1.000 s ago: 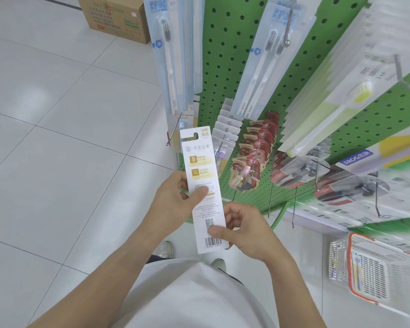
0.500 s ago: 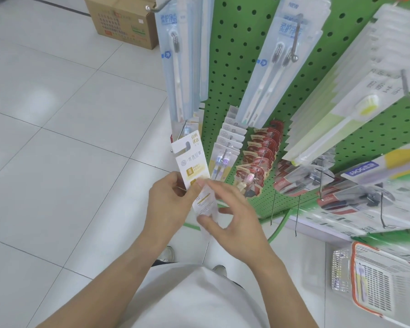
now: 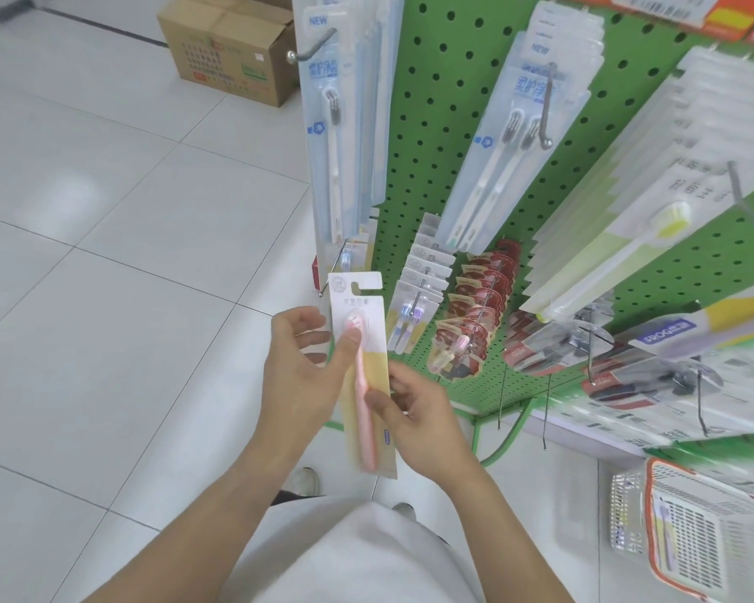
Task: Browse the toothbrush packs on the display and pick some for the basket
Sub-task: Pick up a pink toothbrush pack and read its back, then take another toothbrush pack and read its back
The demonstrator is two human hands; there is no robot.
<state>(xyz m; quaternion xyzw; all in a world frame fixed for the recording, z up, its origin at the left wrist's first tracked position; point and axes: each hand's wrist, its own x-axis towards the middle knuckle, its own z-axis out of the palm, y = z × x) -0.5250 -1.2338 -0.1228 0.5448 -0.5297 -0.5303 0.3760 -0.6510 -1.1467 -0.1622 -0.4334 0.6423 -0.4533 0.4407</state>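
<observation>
Toothbrush pack [image 3: 366, 363] upright between left hand [image 3: 299, 367] and right hand [image 3: 414, 411].

Two hands [image 3: 297, 376] [image 3: 414, 424] around one pack [image 3: 368, 363] holding one pink brush [image 3: 363, 411]. Right of them, one basket [image 3: 627, 515]; beyond, one box [image 3: 227, 45].

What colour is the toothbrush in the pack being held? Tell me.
Pink: the toothbrush in the held pack has a pink handle, seen in the head view.
</observation>
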